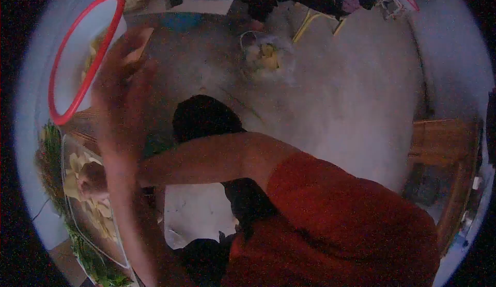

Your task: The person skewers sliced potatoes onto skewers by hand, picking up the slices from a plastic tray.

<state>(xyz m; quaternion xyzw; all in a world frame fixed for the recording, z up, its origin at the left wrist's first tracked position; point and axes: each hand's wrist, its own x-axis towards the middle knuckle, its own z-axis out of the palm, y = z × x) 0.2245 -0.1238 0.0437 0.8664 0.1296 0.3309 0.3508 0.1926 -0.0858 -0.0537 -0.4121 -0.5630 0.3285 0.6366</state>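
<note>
Many pale slices [103, 220] lie in a shallow tray [80, 212] at the near left, with green leaves [54, 147] along its outer edge; farther off on the same side a white basin [80, 39] with a red rim stands with more yellowish pieces [91, 57] inside.

The right hand [94, 178], reaching across from an orange-red sleeve [336, 204], is down among the slices with its fingers curled; from where I stand I cannot tell whether it grasps one. The left hand [126, 60] is a blur by the basin's right side, its forearm crossing over the right one; a pale flat patch shows at its fingers, though I cannot tell whether that is a slice in its grasp.

The step in hand looks to be handling slices between tray and basin; the next move, I judge, calls for the crossed arms to clear each other and for a light touch on such thin pieces; a see-through bag [283, 73] with yellow contents sits far off on the floor [361, 132].
</note>
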